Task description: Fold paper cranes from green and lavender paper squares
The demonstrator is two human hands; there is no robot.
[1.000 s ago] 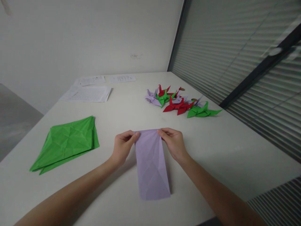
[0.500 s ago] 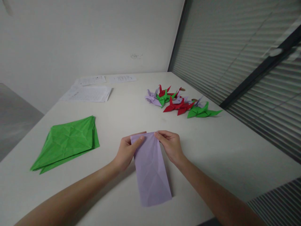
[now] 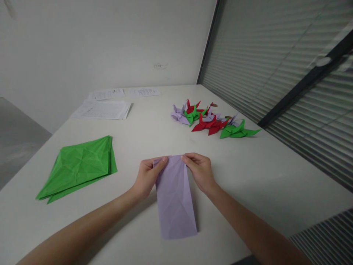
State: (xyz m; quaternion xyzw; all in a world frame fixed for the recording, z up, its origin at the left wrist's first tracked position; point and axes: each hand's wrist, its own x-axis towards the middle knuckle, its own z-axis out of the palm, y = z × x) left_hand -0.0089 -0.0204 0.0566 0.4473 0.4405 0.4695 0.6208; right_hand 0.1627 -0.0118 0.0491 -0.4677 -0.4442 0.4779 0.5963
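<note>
A long creased lilac paper strip [image 3: 175, 200] lies on the white table [image 3: 264, 173], running from my hands toward me. My left hand [image 3: 147, 176] pinches its far left corner, thumb on top. My right hand [image 3: 200, 171] pinches the far right corner, fingers curled over the edge. Both hands rest on the table at the strip's far end.
A stack of creased green paper sheets [image 3: 78, 165] lies to the left. Several folded paper cranes [image 3: 213, 119] in red, green and lilac sit at the far right near the blinds. Printed white sheets [image 3: 102, 108] lie at the far left corner.
Both hands have drawn closer together at the strip's far end, and the strip has shifted slightly toward me and turned a little.
</note>
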